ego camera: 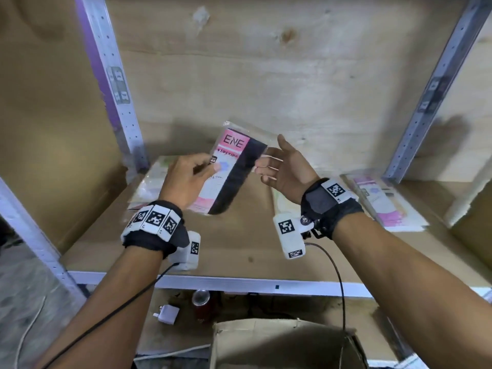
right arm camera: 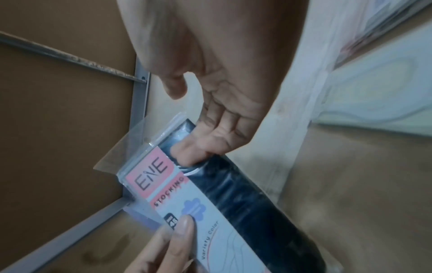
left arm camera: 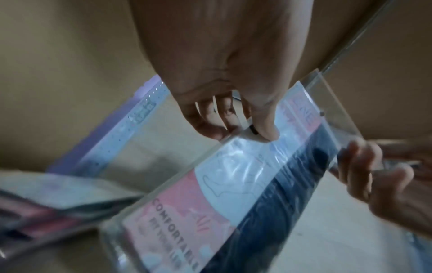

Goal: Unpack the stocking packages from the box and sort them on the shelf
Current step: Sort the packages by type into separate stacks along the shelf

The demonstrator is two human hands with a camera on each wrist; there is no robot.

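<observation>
Now | left hand (ego camera: 186, 177) pinches package (ego camera: 229, 169) | label "ENE STOCKING"

Head view: looked forward and down from above, onto the plywood shelf board (ego camera: 239, 249) and both wrists. Left wrist view: pointed along the palm, very close to the clear plastic, pink-and-black stocking package (left arm camera: 233, 184). Right wrist view: aimed likewise, equally close. Shared by all three: that package (ego camera: 231, 169) (right arm camera: 222, 203).

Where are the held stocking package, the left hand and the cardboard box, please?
held stocking package (ego camera: 231, 171): head view, dark stocking strip.
left hand (ego camera: 183, 179): head view, back of hand.
cardboard box (ego camera: 279, 342): head view, open top flap.
</observation>
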